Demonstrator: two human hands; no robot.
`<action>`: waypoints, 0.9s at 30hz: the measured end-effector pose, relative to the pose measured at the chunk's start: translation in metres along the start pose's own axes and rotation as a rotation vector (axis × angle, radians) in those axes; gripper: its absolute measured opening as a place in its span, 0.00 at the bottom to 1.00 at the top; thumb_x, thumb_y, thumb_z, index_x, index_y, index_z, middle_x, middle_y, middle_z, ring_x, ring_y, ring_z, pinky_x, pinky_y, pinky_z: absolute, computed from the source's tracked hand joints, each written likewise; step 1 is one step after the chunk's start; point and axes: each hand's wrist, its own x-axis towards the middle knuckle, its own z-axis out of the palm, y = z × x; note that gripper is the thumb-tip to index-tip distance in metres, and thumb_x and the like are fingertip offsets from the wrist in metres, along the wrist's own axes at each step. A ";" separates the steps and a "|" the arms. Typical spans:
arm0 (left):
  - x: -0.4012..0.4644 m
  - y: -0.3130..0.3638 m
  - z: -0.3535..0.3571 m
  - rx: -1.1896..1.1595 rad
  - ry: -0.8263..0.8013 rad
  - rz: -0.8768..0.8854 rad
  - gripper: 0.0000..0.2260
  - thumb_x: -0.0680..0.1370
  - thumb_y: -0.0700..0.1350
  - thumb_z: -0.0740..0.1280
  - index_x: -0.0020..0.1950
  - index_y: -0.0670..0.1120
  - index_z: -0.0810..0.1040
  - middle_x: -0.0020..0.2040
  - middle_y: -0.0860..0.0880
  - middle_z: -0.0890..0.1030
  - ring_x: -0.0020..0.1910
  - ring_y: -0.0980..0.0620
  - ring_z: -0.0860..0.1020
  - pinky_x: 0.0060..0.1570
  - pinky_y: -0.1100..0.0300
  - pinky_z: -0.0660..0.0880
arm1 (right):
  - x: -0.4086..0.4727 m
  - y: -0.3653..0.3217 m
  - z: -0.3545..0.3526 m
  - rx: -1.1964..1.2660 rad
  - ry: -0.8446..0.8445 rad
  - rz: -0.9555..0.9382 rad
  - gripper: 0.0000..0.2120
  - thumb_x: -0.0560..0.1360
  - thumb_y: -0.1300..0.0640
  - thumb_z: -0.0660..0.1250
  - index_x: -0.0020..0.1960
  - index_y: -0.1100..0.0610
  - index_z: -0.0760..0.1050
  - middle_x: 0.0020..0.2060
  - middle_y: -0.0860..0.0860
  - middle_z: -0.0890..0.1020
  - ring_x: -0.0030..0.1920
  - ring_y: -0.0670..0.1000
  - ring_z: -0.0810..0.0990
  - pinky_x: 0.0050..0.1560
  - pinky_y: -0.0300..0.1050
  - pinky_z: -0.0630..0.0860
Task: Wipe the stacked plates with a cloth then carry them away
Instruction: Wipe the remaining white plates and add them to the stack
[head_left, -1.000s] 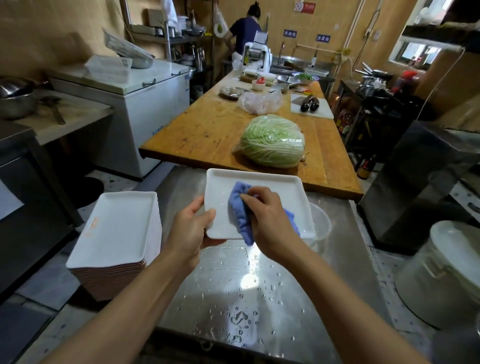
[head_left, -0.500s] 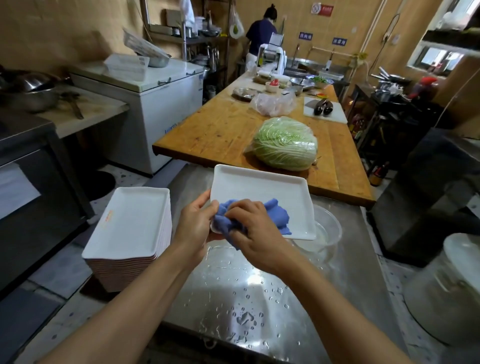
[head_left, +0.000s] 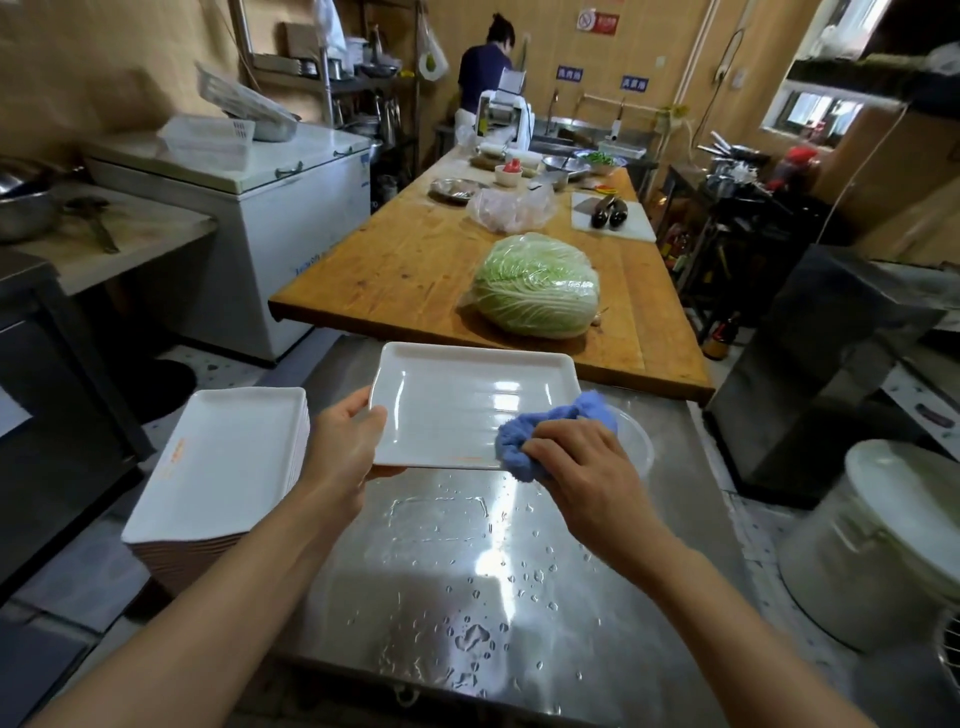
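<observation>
So the left hand (head_left: 347, 451) has a white rectangular plate (head_left: 457, 410) by its left edge, thumb on top of the rim and fingers curled underneath, holding it up over the wet steel counter (head_left: 519, 597). The right hand (head_left: 582, 462) is bunched around a blue cloth (head_left: 524, 447), fingers curled over it, pressing it against the plate's near right corner. Some of the cloth pokes out past the plate's right edge. The plate's surface looks shiny, with streaks across it, and there's an orange mark on the near rim.

Left of the counter and lower down sits the stack of white plates (head_left: 223, 462), well apart from the held one. Can't really tell what the stack rests on, the base is in shadow.

Just past the cloth there's a clear bowl (head_left: 636, 447) on the counter, mostly hidden by the plate. Farther off, a wooden table (head_left: 405, 265) has a wrapped cabbage (head_left: 537, 286) near its front edge and two eggplants (head_left: 609, 212) on a white board. A person (head_left: 485, 62) stands at the far end, back turned. A white chest freezer (head_left: 291, 176) is on the left.
</observation>
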 end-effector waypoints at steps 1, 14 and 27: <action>0.001 0.002 -0.002 0.002 0.005 -0.005 0.14 0.79 0.36 0.57 0.55 0.52 0.77 0.45 0.50 0.81 0.41 0.50 0.78 0.28 0.60 0.74 | -0.004 0.005 -0.003 -0.025 0.018 -0.009 0.13 0.67 0.66 0.74 0.50 0.58 0.78 0.48 0.54 0.79 0.48 0.54 0.76 0.57 0.49 0.70; 0.009 -0.006 0.004 0.826 -0.142 0.147 0.16 0.81 0.53 0.57 0.65 0.48 0.72 0.64 0.45 0.74 0.66 0.44 0.70 0.62 0.49 0.67 | 0.009 -0.004 -0.032 0.094 -0.040 0.053 0.15 0.62 0.76 0.72 0.46 0.66 0.77 0.43 0.59 0.79 0.43 0.61 0.76 0.41 0.51 0.76; -0.038 0.000 0.041 0.990 -0.130 0.757 0.05 0.69 0.44 0.74 0.40 0.49 0.79 0.31 0.51 0.79 0.30 0.49 0.75 0.31 0.61 0.62 | 0.027 -0.003 -0.065 0.479 0.098 0.278 0.15 0.70 0.69 0.69 0.54 0.55 0.78 0.47 0.44 0.77 0.47 0.41 0.75 0.47 0.31 0.72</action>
